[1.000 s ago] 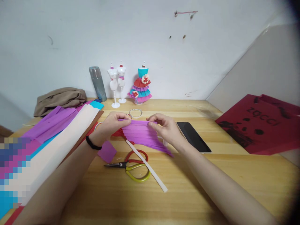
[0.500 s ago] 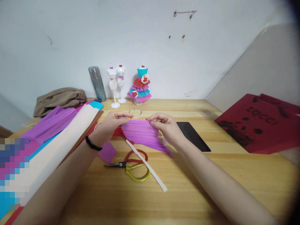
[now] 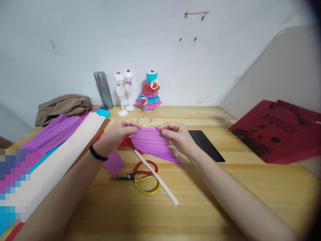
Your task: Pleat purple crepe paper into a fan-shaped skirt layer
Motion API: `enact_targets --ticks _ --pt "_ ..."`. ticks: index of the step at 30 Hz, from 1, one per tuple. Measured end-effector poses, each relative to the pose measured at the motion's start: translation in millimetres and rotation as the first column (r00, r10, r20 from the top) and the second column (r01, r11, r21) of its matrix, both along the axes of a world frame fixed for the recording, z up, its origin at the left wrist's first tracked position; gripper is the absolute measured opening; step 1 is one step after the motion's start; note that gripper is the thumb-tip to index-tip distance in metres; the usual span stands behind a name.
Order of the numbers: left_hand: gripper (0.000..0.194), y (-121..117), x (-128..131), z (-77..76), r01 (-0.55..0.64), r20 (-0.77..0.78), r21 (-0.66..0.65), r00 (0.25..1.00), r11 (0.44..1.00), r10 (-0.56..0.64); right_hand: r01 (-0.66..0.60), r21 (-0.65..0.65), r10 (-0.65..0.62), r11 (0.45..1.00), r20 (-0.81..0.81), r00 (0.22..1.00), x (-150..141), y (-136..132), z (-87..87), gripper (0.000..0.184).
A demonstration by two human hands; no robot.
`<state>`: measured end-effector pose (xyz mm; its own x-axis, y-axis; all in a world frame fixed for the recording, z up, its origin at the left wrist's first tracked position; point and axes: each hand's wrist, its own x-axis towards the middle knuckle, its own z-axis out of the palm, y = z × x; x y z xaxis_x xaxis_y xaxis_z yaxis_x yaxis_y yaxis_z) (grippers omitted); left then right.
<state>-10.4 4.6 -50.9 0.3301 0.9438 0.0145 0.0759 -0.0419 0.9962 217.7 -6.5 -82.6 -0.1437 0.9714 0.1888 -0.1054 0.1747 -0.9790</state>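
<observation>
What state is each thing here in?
Pleated purple paper: pinched by left hand and right hand
Scissors: lying, blades closed
White strip: lying over scissors
Tablet: flat, screen dark
Flask: standing, capped
Dressed mannequin: standing
Two white mannequins: standing, mostly bare
Brown cloth: bunched
Red bag: openness unclear

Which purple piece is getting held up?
The pleated purple piece, its top edge pinched by the left hand and right hand. The small purple piece lies by the scissors; the creased purple sheet lies on the colourful pile.

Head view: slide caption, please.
Left hand and right hand hold a pleated purple sheet; scissors lie on the wooden table.
</observation>
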Motion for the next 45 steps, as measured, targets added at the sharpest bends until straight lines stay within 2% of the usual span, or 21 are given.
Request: enact_targets --ticks 6,13,24,29,34,37,40,42,45 --pt "0.026 -2 2 0.2 -0.053 -0.06 -0.019 0.997 0.998 0.052 0.085 0.017 -0.085 0.996 0.017 0.996 -6 -3 4.4 0.02" --pt "0.023 1 7 -10.4 -0.098 0.049 0.035 0.994 0.995 0.097 0.156 -0.021 -0.157 0.988 -0.036 0.987 -12 -4 0.4 0.026" --pt "0.021 0 10 -8.8 -0.125 0.144 -0.045 0.981 0.991 0.13 0.208 0.039 -0.209 0.977 0.025 0.978 -12 -3 -1.3 0.023" --pt "0.025 1 8 -9.7 -0.087 0.161 -0.069 0.982 0.994 0.097 0.215 0.114 -0.225 0.97 0.089 0.97 -11 -3 0.5 0.015" --pt "0.023 3 9 -12.6 -0.077 0.151 -0.016 0.985 0.997 0.079 0.211 0.202 -0.246 0.956 0.166 0.955 -10 -2 -0.1 0.012" --pt "0.024 2 10 -13.2 -0.071 0.142 0.008 0.987 0.997 0.069 0.216 0.32 -0.291 0.923 0.208 0.934 -8 -1 -0.9 0.009" --pt "0.028 0 10 -10.8 -0.056 0.177 -0.043 0.982 0.998 0.063 0.223 0.42 -0.34 0.88 0.227 0.913 -7 0 -1.5 0.01" --pt "0.028 -1 11 -7.3 0.007 0.232 -0.102 0.973 0.995 0.017 0.221 0.427 -0.339 0.877 0.225 0.914 -7 0 -1.7 0.01" --pt "0.024 -5 12 -1.1 0.137 0.313 -0.168 0.946 0.976 -0.079 0.206 0.37 -0.303 0.906 0.225 0.926 -7 -1 -1.3 0.011"
